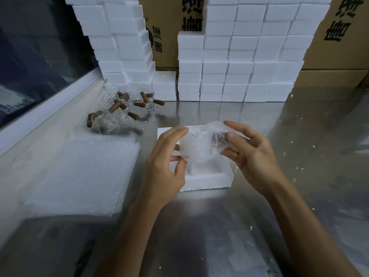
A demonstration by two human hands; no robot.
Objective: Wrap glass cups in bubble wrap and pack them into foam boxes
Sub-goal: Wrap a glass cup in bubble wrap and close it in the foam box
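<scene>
Both your left hand point(169, 156) and right hand point(247, 150) grip the bubble-wrapped cup point(201, 142) just above the open foam box point(209, 176); wrapping looks finished. Next, lower it toward six o'clock into the cavity.

Both hands hold a cup wrapped in bubble wrap point(201, 145) above an open foam box point(209, 176) on the metal tabletop point(259, 226): the left hand point(167, 166) grips one end, the right hand point(249, 154) the other. A stack of bubble wrap sheets point(79, 172) lies to the left, bare glass cups with brown handles point(123, 108) sit beyond it, and stacked foam boxes point(239, 66) stand behind.
</scene>
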